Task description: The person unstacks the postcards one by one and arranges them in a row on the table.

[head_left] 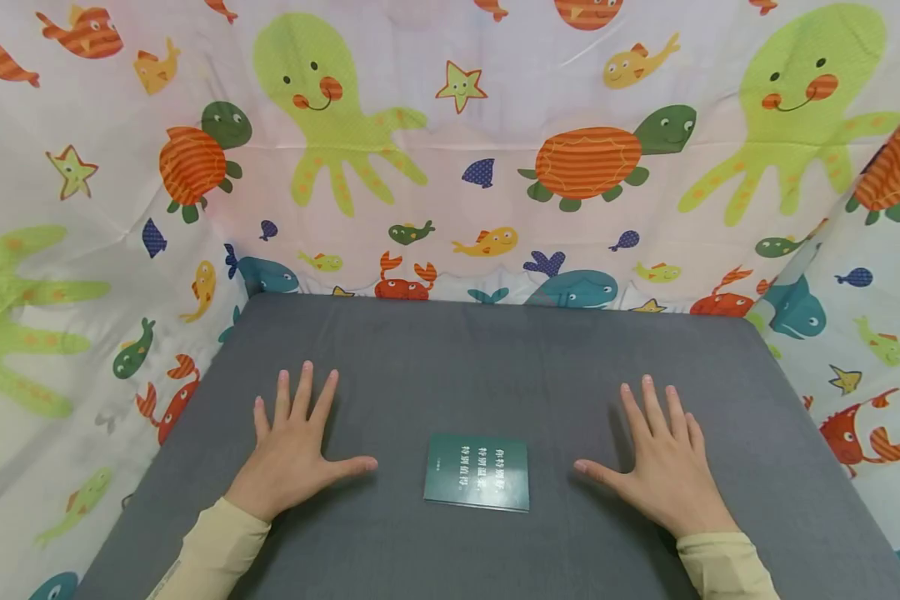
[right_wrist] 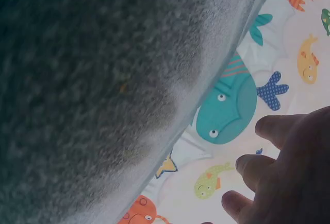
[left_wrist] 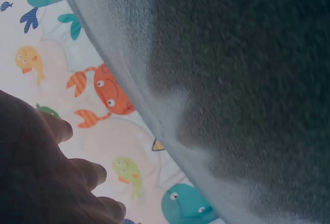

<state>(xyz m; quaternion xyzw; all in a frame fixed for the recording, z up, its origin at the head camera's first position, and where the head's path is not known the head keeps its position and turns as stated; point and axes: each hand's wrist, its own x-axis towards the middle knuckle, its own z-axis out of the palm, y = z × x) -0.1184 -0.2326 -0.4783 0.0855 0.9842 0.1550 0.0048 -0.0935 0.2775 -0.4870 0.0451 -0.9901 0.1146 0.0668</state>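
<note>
Green booklet (head_left: 477, 472), white characters on cover, lies flat on gray tabletop (head_left: 525, 367), lower center of head frame, between the hands and apart from both. Left hand (head_left: 292, 454), lower left: fingers straight, spread apart, thumb pointing toward booklet. Right hand (head_left: 663, 475), lower right: fingers also spread apart, thumb toward booklet. Can't tell if palms touch tabletop. Cream sleeves (head_left: 217, 542) at both wrists. Sea-animal print cloth (head_left: 435, 183) across top and sides.
</note>
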